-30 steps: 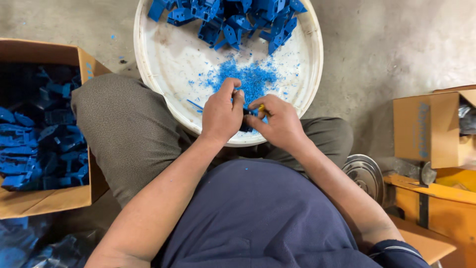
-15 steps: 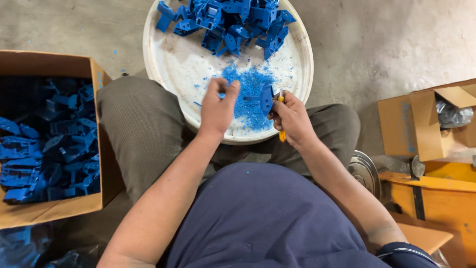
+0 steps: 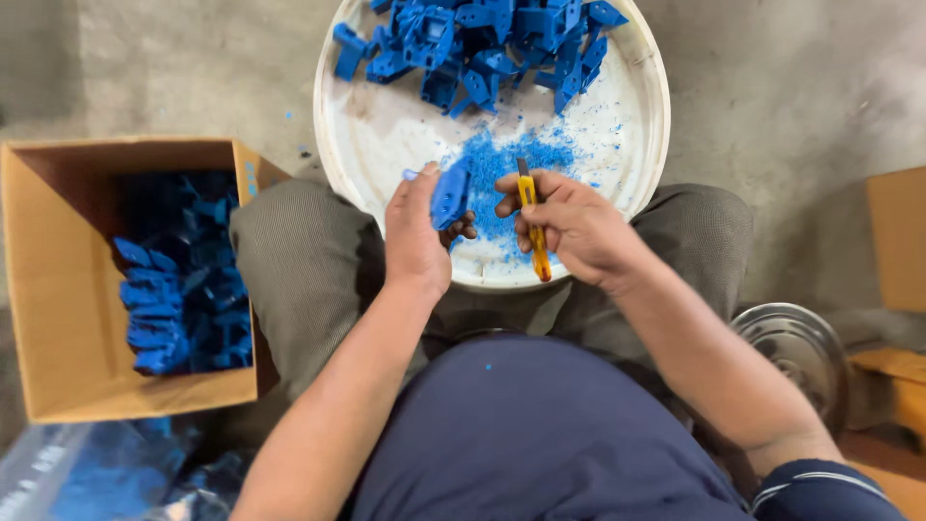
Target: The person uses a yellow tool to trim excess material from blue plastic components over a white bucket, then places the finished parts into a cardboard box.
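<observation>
From the head camera, you are looking straight down at your own lap, seated with your knees spread on a concrete floor.

Your left hand (image 3: 417,232) is curled closed around 1 blue plastic part (image 3: 449,194), thumb and fingers pinching it so that it stands tilted above the near edge of the white round tray (image 3: 639,145). The part sits just beside your right hand, over the tray's lower rim, between your knees.

Your right hand (image 3: 571,230) is wrapped tight around a yellow utility knife (image 3: 531,224). The knife runs nearly upright in the picture, its dark blade end pointing away from you toward the tray's middle and its yellow tail sticking out below your fingers over the rim. The blade tip is near the part, but you cannot tell whether it touches it.

Right under both hands, a patch of blue shavings (image 3: 511,164) lies scattered on the tray's white floor. At the tray's far side sits a heap of blue parts (image 3: 482,39), well apart from your hands.

To your left, an open cardboard box (image 3: 58,289) stands just beside your left knee, with more blue parts (image 3: 178,289) stacked inside. To your right, a round metal disc (image 3: 796,347) lies near your right forearm.
</observation>
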